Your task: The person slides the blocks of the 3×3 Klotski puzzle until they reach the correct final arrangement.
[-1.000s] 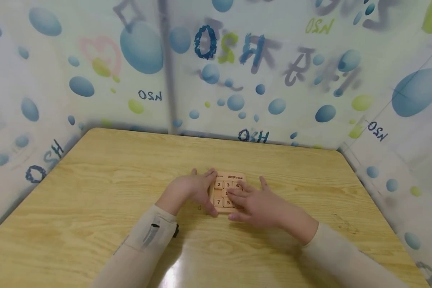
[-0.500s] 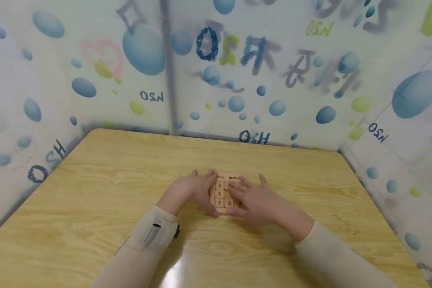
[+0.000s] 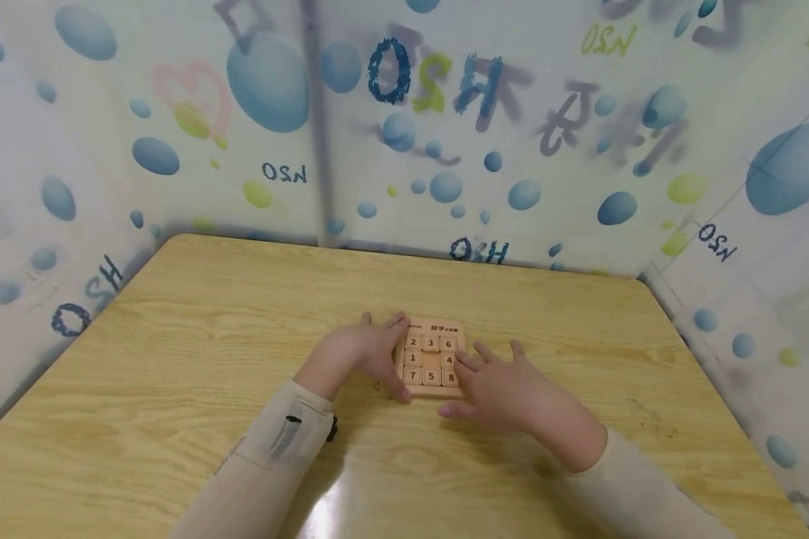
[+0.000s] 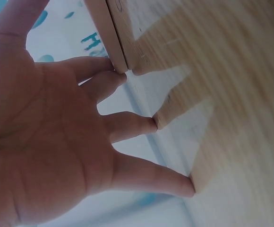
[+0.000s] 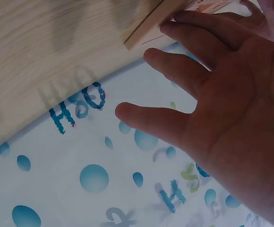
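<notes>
A wooden number slide puzzle [image 3: 434, 391] lies flat on the table. Its tiles read 2, 3, 6 on top, then 1 [image 3: 413, 358] and 4 [image 3: 449, 359] either side of a bare centre slot, then 7, 5, 8. Along the left side my left hand [image 3: 371, 352] steadies it, thumb at the near corner and fingertips at the far corner. Those fingers look straight and spread in the left wrist view, touching the puzzle's edge [image 4: 106, 35]. My right hand [image 3: 502, 389] is spread at the right side, fingertips by the 4 tile; the right wrist view shows them beside the puzzle's edge [image 5: 149, 26].
The pale wood-grain table [image 3: 209, 352] runs back to a wall [image 3: 350, 187] printed with blue bubbles and lettering. Walls also stand on both sides. Light glares off the table [image 3: 320, 516] near its front.
The 1 tile has slid left from the centre slot to the left column. My right hand has drawn back to the right, uncovering the middle and right columns. My left hand has stayed put.
</notes>
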`<state>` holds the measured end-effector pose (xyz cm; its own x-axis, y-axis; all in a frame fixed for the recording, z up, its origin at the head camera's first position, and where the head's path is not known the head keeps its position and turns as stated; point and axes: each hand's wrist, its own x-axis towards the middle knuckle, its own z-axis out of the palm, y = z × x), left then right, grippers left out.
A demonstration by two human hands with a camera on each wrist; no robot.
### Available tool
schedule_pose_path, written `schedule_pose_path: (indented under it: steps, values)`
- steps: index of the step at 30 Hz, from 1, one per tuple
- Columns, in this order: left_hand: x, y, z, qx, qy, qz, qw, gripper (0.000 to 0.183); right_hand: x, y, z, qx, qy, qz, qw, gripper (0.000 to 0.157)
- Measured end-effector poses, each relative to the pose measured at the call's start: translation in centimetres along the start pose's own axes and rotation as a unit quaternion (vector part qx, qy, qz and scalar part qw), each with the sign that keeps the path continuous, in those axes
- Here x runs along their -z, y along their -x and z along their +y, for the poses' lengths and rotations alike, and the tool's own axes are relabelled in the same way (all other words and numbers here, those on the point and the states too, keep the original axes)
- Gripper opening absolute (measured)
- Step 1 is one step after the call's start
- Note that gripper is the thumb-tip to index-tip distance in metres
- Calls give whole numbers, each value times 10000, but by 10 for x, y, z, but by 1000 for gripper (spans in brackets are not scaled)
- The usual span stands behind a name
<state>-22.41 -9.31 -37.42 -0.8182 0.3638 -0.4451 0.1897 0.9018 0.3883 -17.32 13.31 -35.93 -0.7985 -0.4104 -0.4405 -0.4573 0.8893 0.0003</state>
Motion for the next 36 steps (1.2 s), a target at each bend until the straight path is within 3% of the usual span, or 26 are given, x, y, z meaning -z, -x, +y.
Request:
schedule_pose_path:
  steps: [15,20,27,36]
  values:
    - [1,0,0,-64,-90,-1,9999,136,-1,-1,-10,-50,16,206,9998,86]
    - [0,0,-1,-55,-70,-11,10000,135,0,-8,-15,237,-64,170,9996,85]
    - [-1,0,-1,-46,11,-20,10000,137,-1,-20,2,-49,35,436,9990,82]
    - [0,2,-2,-21,-92,0,10000,135,-8,-12,4,153,-104,365,9992,82]
